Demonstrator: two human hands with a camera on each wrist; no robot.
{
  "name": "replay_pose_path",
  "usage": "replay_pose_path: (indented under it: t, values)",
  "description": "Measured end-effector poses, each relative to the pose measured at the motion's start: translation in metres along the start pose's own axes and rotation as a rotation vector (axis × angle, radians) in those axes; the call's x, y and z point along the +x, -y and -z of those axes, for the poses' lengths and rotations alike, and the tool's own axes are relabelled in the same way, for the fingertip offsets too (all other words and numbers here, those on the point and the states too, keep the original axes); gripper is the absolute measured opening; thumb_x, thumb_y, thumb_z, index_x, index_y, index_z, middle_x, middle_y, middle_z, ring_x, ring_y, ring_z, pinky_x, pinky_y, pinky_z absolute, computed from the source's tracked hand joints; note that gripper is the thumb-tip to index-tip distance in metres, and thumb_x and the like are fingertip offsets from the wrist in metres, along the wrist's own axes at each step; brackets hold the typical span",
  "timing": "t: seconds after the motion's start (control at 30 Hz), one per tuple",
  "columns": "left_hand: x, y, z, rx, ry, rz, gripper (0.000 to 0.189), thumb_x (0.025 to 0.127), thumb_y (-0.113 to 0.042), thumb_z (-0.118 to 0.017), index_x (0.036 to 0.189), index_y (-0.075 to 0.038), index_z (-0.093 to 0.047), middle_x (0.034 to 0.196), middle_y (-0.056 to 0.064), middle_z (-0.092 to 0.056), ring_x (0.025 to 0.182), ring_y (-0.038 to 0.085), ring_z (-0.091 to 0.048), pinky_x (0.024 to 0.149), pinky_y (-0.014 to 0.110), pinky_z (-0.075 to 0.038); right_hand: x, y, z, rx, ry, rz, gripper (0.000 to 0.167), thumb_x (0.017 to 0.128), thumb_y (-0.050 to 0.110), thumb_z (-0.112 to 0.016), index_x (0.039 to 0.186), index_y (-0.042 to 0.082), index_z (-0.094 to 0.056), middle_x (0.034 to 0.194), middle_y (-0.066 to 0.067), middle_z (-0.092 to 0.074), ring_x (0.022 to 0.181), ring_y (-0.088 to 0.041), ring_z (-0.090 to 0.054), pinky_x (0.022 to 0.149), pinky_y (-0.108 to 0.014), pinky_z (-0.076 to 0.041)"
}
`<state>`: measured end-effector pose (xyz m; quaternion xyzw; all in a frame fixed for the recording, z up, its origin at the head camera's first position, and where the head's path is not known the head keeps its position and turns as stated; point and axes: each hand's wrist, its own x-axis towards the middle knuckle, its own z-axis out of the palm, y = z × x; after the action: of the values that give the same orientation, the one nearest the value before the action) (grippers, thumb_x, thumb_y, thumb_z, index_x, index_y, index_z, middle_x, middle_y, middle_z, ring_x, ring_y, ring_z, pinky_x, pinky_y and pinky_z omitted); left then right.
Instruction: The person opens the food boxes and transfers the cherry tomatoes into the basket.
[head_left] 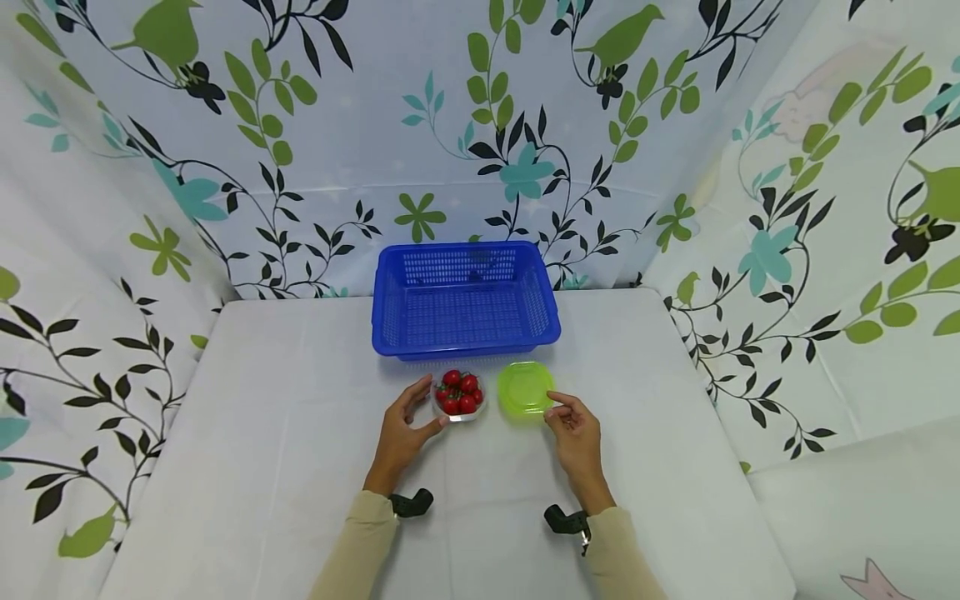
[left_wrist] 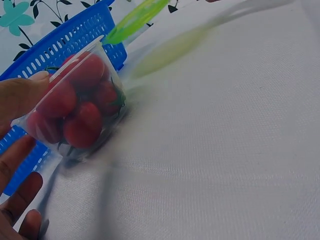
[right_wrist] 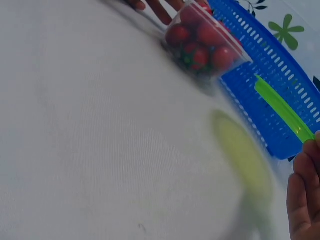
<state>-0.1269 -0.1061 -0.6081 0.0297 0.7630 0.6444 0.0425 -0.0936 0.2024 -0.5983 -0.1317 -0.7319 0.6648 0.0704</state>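
Observation:
A small clear plastic container [head_left: 459, 417] of red cherry tomatoes [left_wrist: 82, 125] sits near the middle of the table, its top uncovered. My left hand [head_left: 400, 435] holds it by the left side, thumb at the near corner and index finger farther back; the other fingers spread apart in the left wrist view. To its right, my right hand [head_left: 577, 440] pinches the near right edge of a translucent green lid [head_left: 525, 388]. The lid hangs above the tabletop, and its yellowish shadow falls below it in both wrist views.
Behind the container and lid stands a blue perforated plastic basket [head_left: 466, 340], close to the back edge of the white-covered table [head_left: 315, 500]. Leaf-patterned curtains [head_left: 360, 150] surround the table at the back and sides.

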Motion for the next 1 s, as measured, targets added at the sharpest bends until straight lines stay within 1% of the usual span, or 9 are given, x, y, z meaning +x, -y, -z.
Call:
replay_pose_path:
  t: [0.1, 0.27, 0.37, 0.43, 0.57, 0.67, 0.73, 0.83, 1.0]
  values:
    - [0.0, -0.003, 0.0, 0.018, 0.002, 0.004, 0.079, 0.088, -0.026, -0.089, 0.158, -0.021, -0.052, 0.161, 0.003, -0.055, 0.151, 0.031, -0.048, 0.121, 0.068, -0.03, 0.001, -0.002, 0.003, -0.014, 0.007, -0.016, 0.033, 0.101, 0.002, -0.068, 0.134, 0.006, -0.071, 0.107, -0.023, -0.068, 0.091, -0.018, -0.063, 0.078, -0.018, -0.053]
    - [0.001, -0.004, -0.002, 0.045, 0.005, 0.01, 0.079, 0.088, -0.026, -0.089, 0.158, -0.024, -0.052, 0.163, 0.002, -0.052, 0.152, 0.032, -0.047, 0.121, 0.068, -0.031, 0.001, -0.006, 0.004, -0.065, 0.018, -0.01, 0.03, 0.101, 0.005, -0.069, 0.13, 0.012, -0.074, 0.105, -0.021, -0.07, 0.09, -0.017, -0.06, 0.077, -0.018, -0.05]
    - [0.002, -0.004, -0.003, 0.061, 0.01, 0.012, 0.08, 0.088, -0.026, -0.089, 0.159, -0.025, -0.051, 0.164, 0.001, -0.052, 0.153, 0.032, -0.046, 0.121, 0.067, -0.031, 0.002, -0.009, 0.004, -0.105, 0.015, 0.014, 0.03, 0.1, 0.005, -0.07, 0.126, 0.016, -0.077, 0.101, -0.018, -0.072, 0.089, -0.018, -0.061, 0.077, -0.019, -0.049]
    - [0.002, -0.004, -0.003, 0.071, 0.012, 0.014, 0.079, 0.088, -0.026, -0.088, 0.158, -0.027, -0.051, 0.164, 0.0, -0.051, 0.153, 0.031, -0.045, 0.121, 0.066, -0.032, 0.003, -0.01, 0.004, -0.151, 0.012, 0.03, 0.029, 0.099, 0.005, -0.07, 0.125, 0.018, -0.077, 0.098, -0.013, -0.073, 0.088, -0.017, -0.062, 0.077, -0.019, -0.049]
    - [0.002, -0.006, -0.003, 0.082, 0.007, 0.011, 0.078, 0.088, -0.025, -0.088, 0.157, -0.028, -0.053, 0.163, 0.0, -0.053, 0.151, 0.031, -0.046, 0.12, 0.064, -0.034, 0.005, -0.015, 0.004, -0.281, 0.004, 0.079, 0.03, 0.099, 0.008, -0.071, 0.126, 0.022, -0.077, 0.095, -0.004, -0.077, 0.088, -0.014, -0.064, 0.081, -0.024, -0.049]
    - [0.002, -0.007, -0.003, 0.086, 0.01, 0.004, 0.078, 0.088, -0.027, -0.088, 0.157, -0.026, -0.052, 0.163, 0.001, -0.053, 0.15, 0.032, -0.046, 0.119, 0.064, -0.035, 0.006, -0.017, 0.004, -0.386, -0.011, 0.132, 0.032, 0.099, 0.009, -0.073, 0.128, 0.022, -0.075, 0.092, 0.001, -0.076, 0.088, -0.013, -0.066, 0.084, -0.029, -0.05]
    - [0.002, -0.006, -0.003, 0.086, 0.013, 0.0, 0.079, 0.088, -0.028, -0.088, 0.158, -0.023, -0.051, 0.163, 0.002, -0.052, 0.151, 0.033, -0.046, 0.118, 0.064, -0.035, 0.007, -0.019, 0.004, -0.435, -0.024, 0.165, 0.034, 0.098, 0.009, -0.074, 0.129, 0.021, -0.075, 0.091, 0.002, -0.075, 0.087, -0.015, -0.066, 0.083, -0.032, -0.05]
    - [0.002, -0.005, -0.004, 0.084, 0.016, -0.004, 0.081, 0.088, -0.028, -0.088, 0.159, -0.02, -0.05, 0.163, 0.002, -0.052, 0.15, 0.033, -0.046, 0.116, 0.062, -0.035, 0.009, -0.021, 0.003, -0.495, -0.048, 0.2, 0.033, 0.096, 0.008, -0.077, 0.128, 0.018, -0.075, 0.088, 0.001, -0.074, 0.084, -0.016, -0.066, 0.08, -0.033, -0.05]
    - [0.002, -0.005, -0.004, 0.078, 0.014, -0.004, 0.081, 0.088, -0.026, -0.089, 0.159, -0.019, -0.05, 0.163, 0.002, -0.052, 0.149, 0.032, -0.047, 0.114, 0.058, -0.036, 0.009, -0.02, 0.002, -0.531, -0.087, 0.23, 0.032, 0.093, 0.007, -0.08, 0.124, 0.015, -0.077, 0.084, 0.0, -0.074, 0.082, -0.018, -0.065, 0.078, -0.033, -0.047]
